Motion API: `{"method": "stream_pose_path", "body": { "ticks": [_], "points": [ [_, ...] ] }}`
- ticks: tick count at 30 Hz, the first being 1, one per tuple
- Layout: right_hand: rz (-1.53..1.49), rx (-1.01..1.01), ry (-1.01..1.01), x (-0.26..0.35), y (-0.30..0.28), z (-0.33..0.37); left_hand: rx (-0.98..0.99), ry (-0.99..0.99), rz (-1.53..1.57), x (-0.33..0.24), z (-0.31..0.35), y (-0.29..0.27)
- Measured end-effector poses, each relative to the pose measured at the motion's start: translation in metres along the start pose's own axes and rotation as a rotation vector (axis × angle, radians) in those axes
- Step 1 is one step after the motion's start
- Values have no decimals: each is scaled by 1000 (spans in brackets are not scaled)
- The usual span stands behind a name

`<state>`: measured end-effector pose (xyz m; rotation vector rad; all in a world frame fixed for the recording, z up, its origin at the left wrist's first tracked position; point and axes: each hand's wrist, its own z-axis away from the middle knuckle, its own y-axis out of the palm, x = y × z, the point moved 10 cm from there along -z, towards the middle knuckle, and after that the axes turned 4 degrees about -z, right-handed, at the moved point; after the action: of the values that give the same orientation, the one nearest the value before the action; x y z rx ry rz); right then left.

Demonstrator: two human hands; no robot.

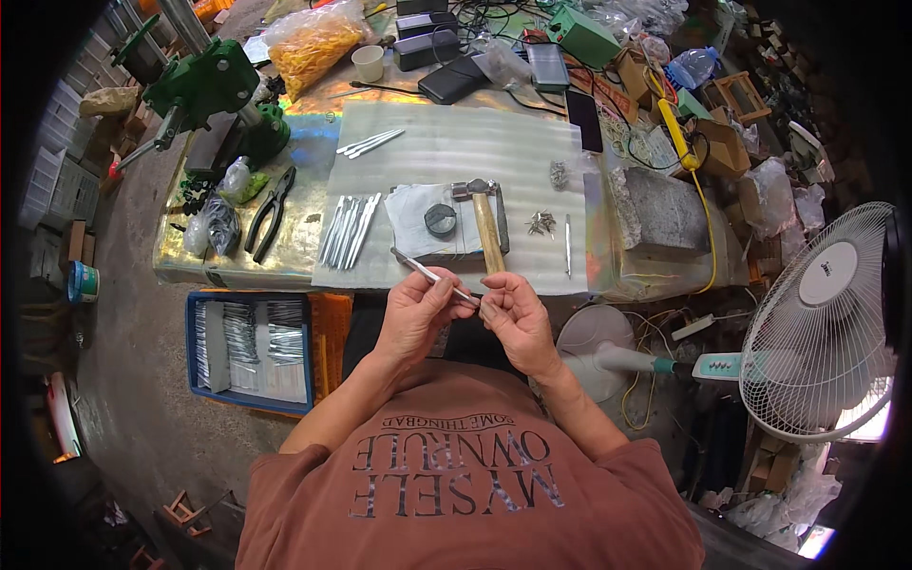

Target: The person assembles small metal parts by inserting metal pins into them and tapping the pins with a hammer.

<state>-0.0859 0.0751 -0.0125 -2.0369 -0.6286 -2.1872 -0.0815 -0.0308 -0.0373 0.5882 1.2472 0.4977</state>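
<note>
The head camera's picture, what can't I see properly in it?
All in the head view:
Silver rod: middle covered by the left hand.
Its near end: too small beside the right hand.
Green machine: top cut off by the upper edge.
Small metal pieces: too tiny to count.
Orange crate: partly covered by the blue tray.

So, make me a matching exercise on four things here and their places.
1. Slim silver metal rod
2. Wooden-handled hammer
3. Black-handled pliers
4. White round fan

A. Across a dark flat block
B. Far right of the view
C. Pinched in the left hand
D. Left of the white foam sheet

Pairs: 1-C, 2-A, 3-D, 4-B
</note>
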Motion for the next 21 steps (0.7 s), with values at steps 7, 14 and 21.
{"method": "stream_pose_path", "body": {
  "ticks": [7, 14, 21],
  "points": [
    [-22, -2, -8, -3, 0, 0, -13, -10, -1, 3, 0, -2],
    [-117, -10, 2, -4, 4, 1, 23, 30, -54, 3, 2, 0],
    [-168, -100, 0, -7, -1, -2, -37, 51, -66, -1, 5, -4]
  ]
}}
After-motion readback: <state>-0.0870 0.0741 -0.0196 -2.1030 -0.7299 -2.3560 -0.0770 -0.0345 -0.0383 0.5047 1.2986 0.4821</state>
